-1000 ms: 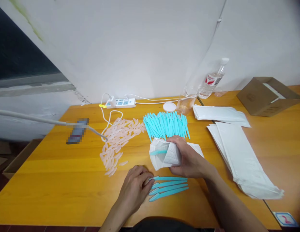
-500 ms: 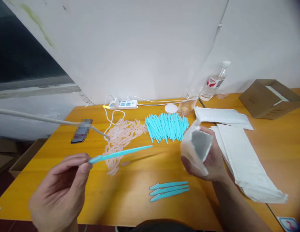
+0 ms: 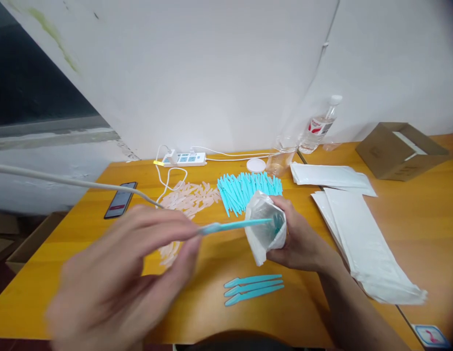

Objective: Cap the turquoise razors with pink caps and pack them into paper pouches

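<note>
Between the thumb and fingers of my left hand (image 3: 135, 273) is a turquoise eyebrow razor (image 3: 237, 225), pinched at its head end. Its thin handle end points right, at the open mouth of a white pouch (image 3: 256, 239). My right hand (image 3: 301, 239) is wrapped round that pouch, whose mouth faces me and leftward; something turquoise shows inside. Three more razors (image 3: 254, 288) lie side by side on the table in front of me. A heap of turquoise razors (image 3: 234, 192) sits behind the pouch. Left of it spread many pale pink translucent caps (image 3: 190, 197), partly hidden by my left hand.
Flat white pouches (image 3: 368, 234) are stacked on the right. A cardboard box (image 3: 394, 151), a water bottle (image 3: 316, 129) and a clear plastic container (image 3: 281, 158) stand near the wall. A power strip (image 3: 190, 159), a phone (image 3: 120, 201) and a white cable (image 3: 84, 184) are at the left.
My left hand has carried the razor to the right, bringing its tip to the pouch. My right hand has shifted the pouch left and turned its mouth toward the razor.
</note>
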The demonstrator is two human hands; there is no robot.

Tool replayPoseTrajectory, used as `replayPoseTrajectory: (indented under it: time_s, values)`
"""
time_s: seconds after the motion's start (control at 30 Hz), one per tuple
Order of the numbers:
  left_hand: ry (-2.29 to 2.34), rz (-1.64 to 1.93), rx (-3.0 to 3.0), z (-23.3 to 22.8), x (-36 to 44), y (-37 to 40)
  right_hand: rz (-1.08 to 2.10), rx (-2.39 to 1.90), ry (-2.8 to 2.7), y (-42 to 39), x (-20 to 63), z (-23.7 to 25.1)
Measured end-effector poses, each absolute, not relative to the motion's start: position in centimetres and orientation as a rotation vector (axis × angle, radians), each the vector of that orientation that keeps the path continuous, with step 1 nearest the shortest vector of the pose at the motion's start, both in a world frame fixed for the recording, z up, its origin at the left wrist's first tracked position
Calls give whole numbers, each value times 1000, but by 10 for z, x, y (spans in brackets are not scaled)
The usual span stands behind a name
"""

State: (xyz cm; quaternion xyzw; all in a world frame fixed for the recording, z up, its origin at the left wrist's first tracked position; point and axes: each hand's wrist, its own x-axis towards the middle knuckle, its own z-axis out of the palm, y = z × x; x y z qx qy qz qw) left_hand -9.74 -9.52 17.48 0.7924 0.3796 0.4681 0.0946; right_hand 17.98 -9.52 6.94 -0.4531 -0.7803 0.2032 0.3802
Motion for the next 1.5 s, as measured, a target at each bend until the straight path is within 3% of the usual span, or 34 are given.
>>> replayPoseTrajectory:
  time_s: [0.1, 0.17, 0.27, 0.4, 0.53, 0.93, 1.17, 1.3, 1.4, 1.5]
  values:
    - [847, 1038, 2634, 173, -69, -89, 523, -1127, -2061, -96, 179, 72]
    - [761, 1031, 2581, 155, -63, -88, 536, -1137, -2081, -97, 181, 72]
    - [955, 1146, 2299, 107, -74, -98, 582, -1209, -2124, -98, 184, 71]
    - [1119, 540, 2285, 38, -92, -121, 626, -1207, -2245, -96, 182, 63]
    - [1224, 362, 2287, 5, -93, -132, 620, -1267, -2389, -92, 171, 52]
    - [1215, 487, 2104, 12, -115, -123, 576, -1306, -2406, -88, 169, 37]
    - [1644, 1114, 1857, 63, -204, -108, 643, -1246, -2291, -88, 172, 30]
    - [1392, 1036, 2160, 79, -149, -87, 622, -1229, -2285, -90, 167, 32]
    - [954, 913, 2404, 71, -94, -80, 637, -1181, -2298, -91, 162, 34]
    - [1067, 1019, 2308, 49, -83, -94, 659, -1174, -2289, -91, 161, 36]
